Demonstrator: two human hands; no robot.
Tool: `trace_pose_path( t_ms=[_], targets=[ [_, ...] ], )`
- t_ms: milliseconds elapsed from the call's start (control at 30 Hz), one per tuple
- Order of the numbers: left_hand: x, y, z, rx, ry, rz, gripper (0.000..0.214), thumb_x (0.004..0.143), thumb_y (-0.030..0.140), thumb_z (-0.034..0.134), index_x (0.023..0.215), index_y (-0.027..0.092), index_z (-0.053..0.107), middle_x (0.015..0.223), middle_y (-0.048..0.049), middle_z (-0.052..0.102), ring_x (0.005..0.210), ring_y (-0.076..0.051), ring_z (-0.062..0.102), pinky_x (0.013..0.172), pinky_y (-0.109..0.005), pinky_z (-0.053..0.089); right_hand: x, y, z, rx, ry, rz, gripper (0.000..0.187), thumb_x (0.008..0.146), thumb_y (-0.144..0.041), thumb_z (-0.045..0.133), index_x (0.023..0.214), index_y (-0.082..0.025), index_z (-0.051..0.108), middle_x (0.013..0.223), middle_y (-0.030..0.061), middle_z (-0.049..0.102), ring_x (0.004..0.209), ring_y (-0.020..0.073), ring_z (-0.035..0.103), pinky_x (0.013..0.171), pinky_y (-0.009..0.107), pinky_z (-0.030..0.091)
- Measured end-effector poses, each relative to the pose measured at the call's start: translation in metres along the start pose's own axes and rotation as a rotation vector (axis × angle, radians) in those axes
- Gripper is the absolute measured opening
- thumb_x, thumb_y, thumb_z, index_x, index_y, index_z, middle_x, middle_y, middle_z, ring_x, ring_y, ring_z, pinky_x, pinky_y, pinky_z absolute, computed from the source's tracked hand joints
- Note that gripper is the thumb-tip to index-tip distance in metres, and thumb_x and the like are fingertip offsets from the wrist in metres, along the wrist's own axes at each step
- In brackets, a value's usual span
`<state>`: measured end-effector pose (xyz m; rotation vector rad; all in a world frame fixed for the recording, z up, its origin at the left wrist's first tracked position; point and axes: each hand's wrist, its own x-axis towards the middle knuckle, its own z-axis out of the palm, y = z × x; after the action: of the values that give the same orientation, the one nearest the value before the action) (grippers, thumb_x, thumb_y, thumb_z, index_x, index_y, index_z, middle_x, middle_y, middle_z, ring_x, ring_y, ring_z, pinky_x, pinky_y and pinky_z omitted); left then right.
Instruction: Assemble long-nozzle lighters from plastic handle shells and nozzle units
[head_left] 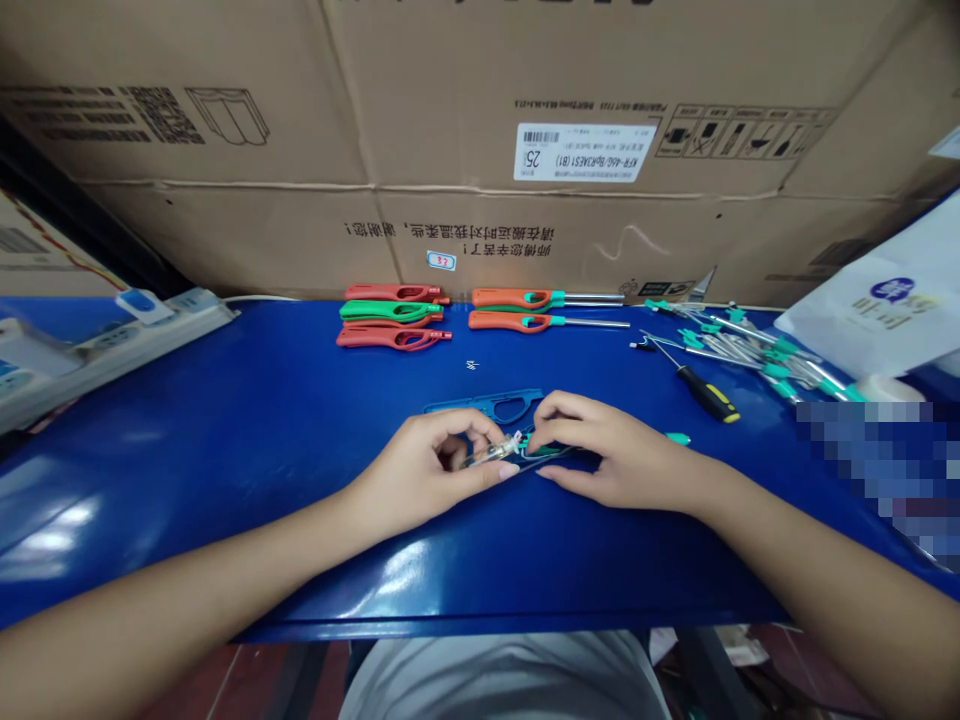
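Observation:
Both my hands meet at the middle of the blue table [225, 440]. My left hand [427, 470] pinches a small clear and metal lighter insert [495, 452] between thumb and fingers. My right hand [600, 450] is closed over the teal end of the same part, pressing it onto a blue lighter shell that lies under the fingers. A second blue lighter shell half [487, 404] lies flat just behind my hands.
Red and green lighter shells [390, 315] and two assembled orange lighters [540, 308] lie at the back. A pile of metal tubes with teal ends [750, 350] and a black-and-yellow screwdriver [705, 392] sit right. A power strip [112, 335] is left; cardboard boxes [480, 130] stand behind.

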<state>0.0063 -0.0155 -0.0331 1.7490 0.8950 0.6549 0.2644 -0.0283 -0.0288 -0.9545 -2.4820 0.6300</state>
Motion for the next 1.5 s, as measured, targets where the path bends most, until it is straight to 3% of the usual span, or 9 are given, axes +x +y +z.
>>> trace_pose_path(
  t_ms=[167, 433, 533, 600, 733, 933, 1167, 1500],
  targets=[
    [0.001, -0.003, 0.0, 0.021, 0.007, 0.005, 0.025, 0.086, 0.039, 0.074, 0.093, 0.015, 0.073, 0.074, 0.0006, 0.059, 0.063, -0.01, 0.05, 0.058, -0.022, 0.04, 0.001, 0.007, 0.004, -0.058, -0.047, -0.01, 0.01, 0.096, -0.022, 0.063, 0.105, -0.023, 0.066, 0.112, 0.0063, 0.062, 0.098, 0.019, 0.063, 0.085, 0.033, 0.051],
    [0.003, 0.001, -0.003, 0.187, 0.025, 0.089, 0.031, 0.102, 0.039, 0.05, 0.092, 0.016, 0.069, 0.083, -0.0018, 0.064, 0.073, -0.014, 0.056, 0.067, -0.025, 0.044, 0.002, 0.004, 0.002, 0.074, 0.019, 0.021, 0.01, 0.099, -0.025, 0.059, 0.097, -0.022, 0.068, 0.102, 0.005, 0.065, 0.088, 0.0151, 0.064, 0.079, 0.028, 0.05],
    [0.001, 0.003, -0.006, 0.256, 0.025, 0.146, 0.03, 0.106, 0.033, 0.045, 0.097, 0.017, 0.068, 0.088, -0.002, 0.065, 0.081, -0.015, 0.06, 0.076, -0.027, 0.046, 0.003, 0.0, 0.0, 0.147, 0.075, 0.134, 0.011, 0.097, -0.028, 0.062, 0.092, -0.02, 0.068, 0.095, 0.0036, 0.068, 0.064, 0.0092, 0.056, 0.061, 0.024, 0.046],
    [-0.001, 0.004, -0.007, 0.314, 0.017, 0.184, 0.028, 0.106, 0.031, 0.045, 0.103, 0.018, 0.069, 0.091, -0.0026, 0.065, 0.084, -0.015, 0.061, 0.078, -0.027, 0.047, 0.004, -0.002, -0.002, 0.258, 0.066, 0.279, 0.014, 0.095, -0.033, 0.064, 0.09, -0.02, 0.066, 0.077, 0.0001, 0.067, 0.051, 0.0074, 0.051, 0.05, 0.022, 0.042],
    [-0.003, 0.003, -0.005, 0.393, -0.016, 0.232, 0.022, 0.102, 0.028, 0.053, 0.115, 0.02, 0.07, 0.1, -0.0044, 0.067, 0.08, -0.014, 0.062, 0.072, -0.026, 0.049, 0.005, -0.005, -0.005, 0.59, -0.003, 0.532, 0.023, 0.093, -0.043, 0.066, 0.092, -0.02, 0.061, 0.047, -0.0066, 0.058, 0.04, 0.011, 0.057, 0.043, 0.021, 0.046],
    [-0.003, -0.001, -0.003, 0.381, 0.003, 0.271, 0.019, 0.097, 0.023, 0.062, 0.113, 0.019, 0.073, 0.099, -0.0048, 0.072, 0.081, -0.014, 0.065, 0.072, -0.025, 0.052, 0.007, -0.001, -0.003, 0.875, -0.026, 0.585, 0.036, 0.083, -0.047, 0.078, 0.094, -0.017, 0.062, 0.069, -0.002, 0.068, 0.056, 0.0145, 0.071, 0.052, 0.025, 0.06],
    [-0.003, -0.003, -0.001, 0.351, 0.033, 0.315, 0.02, 0.094, 0.021, 0.067, 0.111, 0.017, 0.075, 0.094, -0.005, 0.072, 0.078, -0.013, 0.066, 0.073, -0.025, 0.053, 0.006, -0.001, -0.001, 0.749, -0.069, 0.591, 0.035, 0.087, -0.05, 0.073, 0.092, -0.015, 0.067, 0.063, -0.0001, 0.068, 0.051, 0.0102, 0.064, 0.051, 0.021, 0.054],
    [-0.003, -0.003, -0.001, 0.357, 0.049, 0.333, 0.02, 0.091, 0.019, 0.069, 0.109, 0.015, 0.077, 0.089, -0.0039, 0.073, 0.072, -0.011, 0.065, 0.067, -0.021, 0.051, 0.006, -0.005, 0.002, 0.684, -0.042, 0.517, 0.028, 0.09, -0.046, 0.069, 0.091, -0.018, 0.067, 0.073, -0.0007, 0.063, 0.062, 0.0111, 0.061, 0.056, 0.024, 0.057]
  ],
)
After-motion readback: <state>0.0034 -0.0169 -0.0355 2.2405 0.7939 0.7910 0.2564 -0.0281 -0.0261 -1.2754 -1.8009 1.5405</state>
